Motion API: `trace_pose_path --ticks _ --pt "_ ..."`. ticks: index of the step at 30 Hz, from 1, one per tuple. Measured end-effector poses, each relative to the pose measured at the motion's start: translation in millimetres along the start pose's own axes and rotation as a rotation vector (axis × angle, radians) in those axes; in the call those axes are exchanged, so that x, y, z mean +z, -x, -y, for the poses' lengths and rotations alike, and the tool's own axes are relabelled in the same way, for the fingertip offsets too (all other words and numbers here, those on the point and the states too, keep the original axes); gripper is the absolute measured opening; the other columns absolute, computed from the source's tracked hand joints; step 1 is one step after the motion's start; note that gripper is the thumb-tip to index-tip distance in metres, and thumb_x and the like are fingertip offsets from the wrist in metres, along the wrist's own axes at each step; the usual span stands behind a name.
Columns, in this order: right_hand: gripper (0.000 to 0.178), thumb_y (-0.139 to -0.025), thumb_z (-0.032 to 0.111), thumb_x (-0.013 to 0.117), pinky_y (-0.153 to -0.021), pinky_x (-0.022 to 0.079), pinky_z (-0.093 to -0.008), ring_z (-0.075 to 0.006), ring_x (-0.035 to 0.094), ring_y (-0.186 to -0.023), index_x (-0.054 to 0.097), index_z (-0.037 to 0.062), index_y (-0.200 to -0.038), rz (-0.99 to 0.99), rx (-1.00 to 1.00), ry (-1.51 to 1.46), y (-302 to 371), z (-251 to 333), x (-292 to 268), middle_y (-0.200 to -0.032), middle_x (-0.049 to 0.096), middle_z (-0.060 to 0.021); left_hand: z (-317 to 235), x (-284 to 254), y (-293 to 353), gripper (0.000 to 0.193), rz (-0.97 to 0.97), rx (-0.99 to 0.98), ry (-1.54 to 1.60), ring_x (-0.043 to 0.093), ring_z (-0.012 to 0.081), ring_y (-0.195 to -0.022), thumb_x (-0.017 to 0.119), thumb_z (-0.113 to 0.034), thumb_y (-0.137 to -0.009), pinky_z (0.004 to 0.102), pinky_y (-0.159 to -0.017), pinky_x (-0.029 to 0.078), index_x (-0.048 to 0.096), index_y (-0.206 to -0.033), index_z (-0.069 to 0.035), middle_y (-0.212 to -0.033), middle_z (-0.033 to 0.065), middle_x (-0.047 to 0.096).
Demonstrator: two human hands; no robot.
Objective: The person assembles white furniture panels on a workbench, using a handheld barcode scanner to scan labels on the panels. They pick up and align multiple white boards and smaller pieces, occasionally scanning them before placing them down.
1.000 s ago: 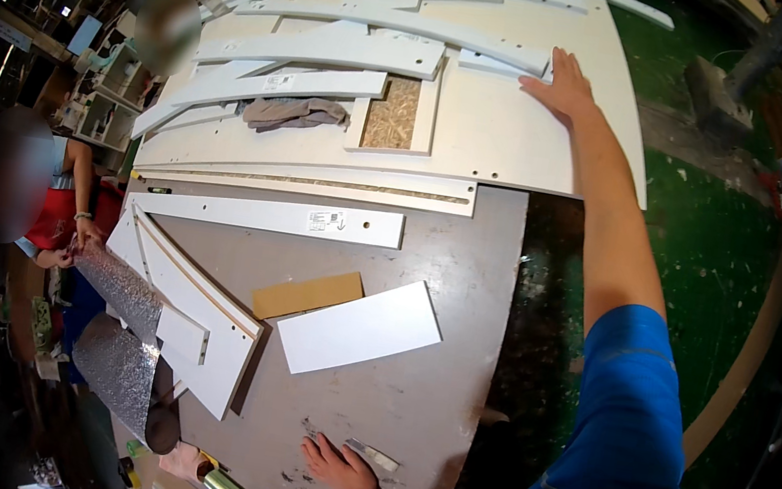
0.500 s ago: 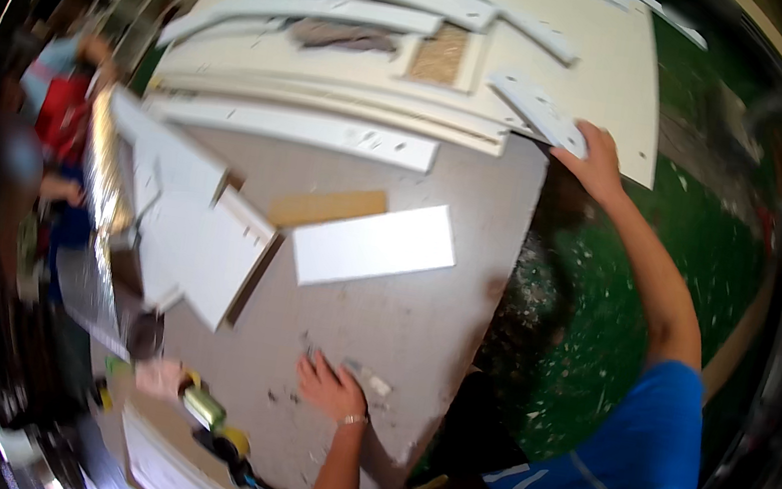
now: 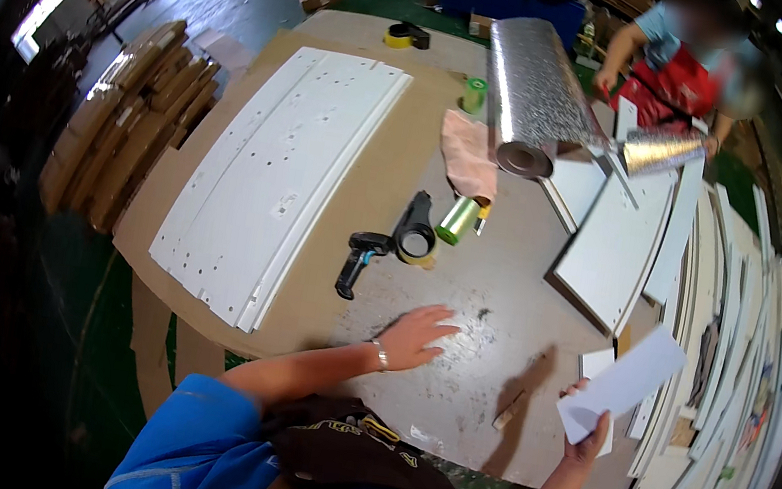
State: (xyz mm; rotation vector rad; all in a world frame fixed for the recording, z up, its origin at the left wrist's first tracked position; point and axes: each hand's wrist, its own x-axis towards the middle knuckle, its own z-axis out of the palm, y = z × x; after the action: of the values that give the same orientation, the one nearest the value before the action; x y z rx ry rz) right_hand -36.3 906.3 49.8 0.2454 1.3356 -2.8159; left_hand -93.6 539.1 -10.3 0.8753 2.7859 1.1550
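My right hand grips a small white rectangular panel by its near end, thumb on the top face. The panel is tilted above the table's right side, and its underside is hidden. Beneath it, part of another white board shows. My left hand is empty, its fingers spread low over the grey table top; whether it touches I cannot tell. Beyond it are a black pistol-shaped tool, a black tape dispenser and a green tape roll.
Large white drilled panels lie on cardboard to the left. A silver foil roll and pink cloth lie farther back. White boards crowd the right. A co-worker in a red apron handles material at the far right.
The view has swung left. My right hand, earlier reaching out to a white piece with holes beyond the table's edge, is now nearer, holding a white panel over the table. My left hand stays open.
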Motion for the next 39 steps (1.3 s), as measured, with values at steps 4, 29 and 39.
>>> trace_pose_path --ticks 4,29,39 --pt "0.076 -0.073 0.035 0.071 -0.088 0.047 -0.0394 -0.0257 0.056 -0.102 0.037 0.0001 -0.131 0.180 0.136 0.529 -79 -42 134 -0.116 0.054 -0.0163 78 -107 78 0.047 -0.212 -0.237 -0.198 0.036 0.0359 -0.126 0.065 -0.020 -0.075 0.0491 -0.102 0.028 0.056 -0.121 -0.011 -0.133 0.0166 0.044" --pt "0.081 -0.073 0.052 0.070 -0.087 0.042 -0.0393 -0.0307 0.051 -0.102 0.037 0.0178 -0.139 0.509 -0.727 1.561 -657 -455 557 -0.106 0.059 -0.0148 204 -223 251 0.052 -0.030 -0.669 -0.509 0.038 0.0347 -0.128 0.063 -0.048 -0.076 0.0544 -0.105 0.021 0.058 -0.121 -0.023 -0.136 0.0158 0.043" --pt "0.053 -0.082 0.059 0.053 -0.098 0.037 -0.0370 -0.0317 0.048 -0.113 0.054 0.0323 -0.127 0.714 -0.641 1.826 -686 -450 507 -0.121 0.052 -0.0161 201 -229 243 0.056 -0.024 -0.697 -0.406 0.037 0.0347 -0.129 0.061 -0.047 -0.078 0.0593 -0.101 0.026 0.054 -0.128 -0.024 -0.141 0.0135 0.040"
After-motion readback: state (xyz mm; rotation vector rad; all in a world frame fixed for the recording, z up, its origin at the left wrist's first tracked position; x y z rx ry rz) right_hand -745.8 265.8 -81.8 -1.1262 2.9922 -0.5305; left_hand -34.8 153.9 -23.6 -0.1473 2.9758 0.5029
